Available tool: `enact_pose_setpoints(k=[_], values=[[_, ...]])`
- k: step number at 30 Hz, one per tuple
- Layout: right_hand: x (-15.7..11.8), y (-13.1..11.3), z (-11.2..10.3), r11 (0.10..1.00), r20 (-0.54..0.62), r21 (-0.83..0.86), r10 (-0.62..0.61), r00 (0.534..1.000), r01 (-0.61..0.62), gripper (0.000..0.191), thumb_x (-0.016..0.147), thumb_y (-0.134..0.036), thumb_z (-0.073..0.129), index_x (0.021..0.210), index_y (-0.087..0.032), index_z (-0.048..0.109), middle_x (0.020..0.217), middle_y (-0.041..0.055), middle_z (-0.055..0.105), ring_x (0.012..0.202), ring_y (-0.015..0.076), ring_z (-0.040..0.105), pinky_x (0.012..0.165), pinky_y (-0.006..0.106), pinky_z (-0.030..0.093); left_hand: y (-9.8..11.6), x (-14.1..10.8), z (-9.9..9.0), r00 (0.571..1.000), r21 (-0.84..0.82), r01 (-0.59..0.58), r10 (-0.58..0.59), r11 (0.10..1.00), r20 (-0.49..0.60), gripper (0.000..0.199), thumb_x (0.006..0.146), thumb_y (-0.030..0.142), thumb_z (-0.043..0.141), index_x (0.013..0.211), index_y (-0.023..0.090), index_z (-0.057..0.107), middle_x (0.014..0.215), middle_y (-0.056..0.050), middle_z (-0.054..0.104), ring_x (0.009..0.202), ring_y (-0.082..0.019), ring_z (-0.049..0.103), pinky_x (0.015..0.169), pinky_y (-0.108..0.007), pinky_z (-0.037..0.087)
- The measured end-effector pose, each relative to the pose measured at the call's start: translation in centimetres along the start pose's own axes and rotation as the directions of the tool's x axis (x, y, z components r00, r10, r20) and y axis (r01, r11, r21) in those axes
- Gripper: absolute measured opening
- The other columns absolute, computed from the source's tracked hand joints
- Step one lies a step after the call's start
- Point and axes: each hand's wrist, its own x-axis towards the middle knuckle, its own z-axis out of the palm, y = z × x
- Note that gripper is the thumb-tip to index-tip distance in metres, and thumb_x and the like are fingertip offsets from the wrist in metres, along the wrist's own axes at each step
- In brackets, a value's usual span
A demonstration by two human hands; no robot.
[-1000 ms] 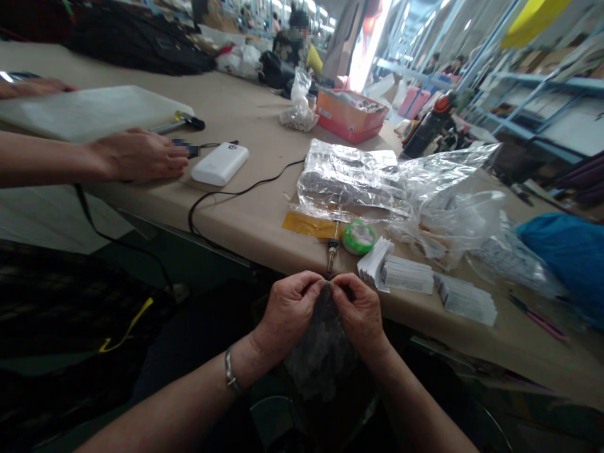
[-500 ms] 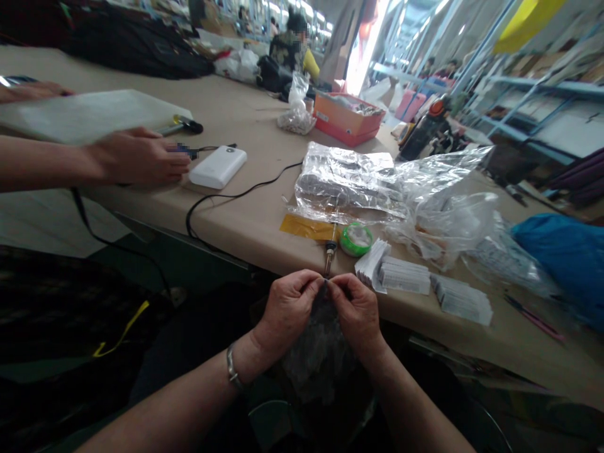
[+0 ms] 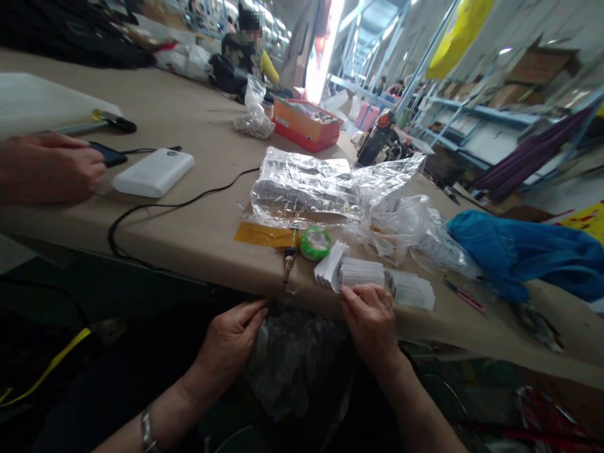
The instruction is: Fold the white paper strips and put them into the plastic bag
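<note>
white glare at top, glinting plastic (image 3: 306, 189), dim foreground, stretched edges

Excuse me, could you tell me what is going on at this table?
A person's right hand is at the near edge of the middle stack of paper slips; whether it grips one is unclear. The left hand, thumb and finger together, is near the table's edge; anything held is too small to make out. Clear plastic lies farther back. At left, another person's hand is near a white power bank.
</note>
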Motion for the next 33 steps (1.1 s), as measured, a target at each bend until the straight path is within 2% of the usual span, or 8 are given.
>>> enact_pose_setpoints(k=[4, 11, 13, 17, 21, 26, 30, 33], values=[[-0.3, 0.5, 0.8, 0.999, -0.062, 0.005, -0.032, 0.998, 0.033, 0.017, 0.089, -0.019, 0.056, 0.099, -0.024, 0.069, 0.083, 0.0042, 0.061, 0.087, 0.0203, 0.052, 0.082, 0.036, 0.039, 0.5, -0.9, 0.7, 0.998, -0.029, 0.009, -0.007, 1.000, 0.063, 0.014, 0.076, 0.029, 0.062, 0.077, 0.022, 0.073, 0.080, -0.003, 0.073, 0.076, -0.020, 0.066, 0.072, -0.025, 0.050], [0.3, 0.1, 0.3, 0.935, -0.149, 0.348, 0.124, 0.981, -0.065, 0.013, 0.087, -0.018, 0.055, 0.082, -0.020, 0.067, 0.080, 0.0039, 0.059, 0.080, 0.0171, 0.055, 0.073, 0.031, 0.046, 4.8, -1.1, 4.2, 0.939, -0.286, 0.219, -0.122, 0.933, 0.320, 0.016, 0.076, 0.029, 0.061, 0.072, 0.017, 0.072, 0.072, -0.004, 0.070, 0.071, -0.017, 0.062, 0.067, -0.024, 0.047], [0.5, 0.0, 0.1, 0.903, -0.147, 0.424, 0.140, 0.979, -0.066, 0.013, 0.087, -0.016, 0.053, 0.082, -0.020, 0.065, 0.082, 0.0040, 0.060, 0.082, 0.0172, 0.056, 0.074, 0.031, 0.047, 6.2, -0.6, 5.4, 0.898, -0.399, 0.356, -0.191, 0.845, 0.398, 0.018, 0.075, 0.031, 0.063, 0.074, 0.015, 0.070, 0.072, -0.005, 0.069, 0.067, -0.015, 0.060, 0.064, -0.023, 0.046], [0.2, -0.3, -0.1, 0.865, -0.118, 0.501, 0.117, 0.986, -0.042, 0.014, 0.089, -0.013, 0.048, 0.086, -0.020, 0.060, 0.090, 0.0052, 0.064, 0.093, 0.0194, 0.058, 0.083, 0.037, 0.048, 7.9, 0.2, 7.3, 0.793, -0.598, 0.595, -0.272, 0.537, 0.545, 0.033, 0.076, 0.044, 0.065, 0.085, 0.012, 0.065, 0.078, -0.008, 0.068, 0.065, -0.014, 0.061, 0.064, -0.026, 0.048], [-1.0, -1.6, -0.8, 0.899, -0.129, 0.434, -0.007, 0.992, 0.063, 0.015, 0.087, -0.010, 0.050, 0.090, -0.021, 0.060, 0.101, 0.0062, 0.065, 0.107, 0.0226, 0.054, 0.091, 0.042, 0.046, 8.4, 0.6, 8.3, 0.779, -0.686, 0.625, -0.234, 0.373, 0.582, 0.037, 0.072, 0.046, 0.069, 0.082, 0.010, 0.063, 0.072, -0.005, 0.065, 0.061, -0.012, 0.059, 0.061, -0.025, 0.049], [-2.2, -2.3, -1.5, 0.909, -0.104, 0.387, -0.125, 0.987, 0.156, 0.023, 0.087, -0.008, 0.050, 0.102, -0.022, 0.060, 0.104, 0.0054, 0.064, 0.108, 0.0231, 0.053, 0.092, 0.043, 0.046, 8.2, 0.4, 8.9, 0.792, -0.694, 0.610, -0.338, 0.382, 0.509, 0.025, 0.064, 0.027, 0.075, 0.078, 0.009, 0.063, 0.068, -0.002, 0.063, 0.057, -0.008, 0.056, 0.052, -0.017, 0.043], [-1.8, 0.0, -1.0, 0.971, -0.063, 0.236, -0.009, 0.998, 0.023, 0.033, 0.089, -0.014, 0.048, 0.121, -0.017, 0.054, 0.108, 0.0109, 0.061, 0.109, 0.0252, 0.051, 0.092, 0.045, 0.047, 8.1, 0.0, 8.4, 0.771, -0.601, 0.636, -0.374, 0.484, 0.515, 0.024, 0.073, 0.029, 0.068, 0.087, 0.011, 0.061, 0.065, -0.003, 0.064, 0.055, -0.011, 0.059, 0.055, -0.023, 0.048], [-1.3, 1.5, -0.5, 0.998, -0.003, 0.053, 0.037, 0.999, -0.036, 0.030, 0.089, -0.018, 0.051, 0.118, -0.014, 0.058, 0.112, 0.0138, 0.060, 0.110, 0.0287, 0.050, 0.094, 0.048, 0.045, 7.8, -0.5, 7.9, 0.780, -0.548, 0.620, -0.361, 0.562, 0.512, 0.023, 0.077, 0.028, 0.063, 0.093, 0.013, 0.057, 0.059, 0.000, 0.063, 0.051, -0.011, 0.058, 0.051, -0.022, 0.046]])
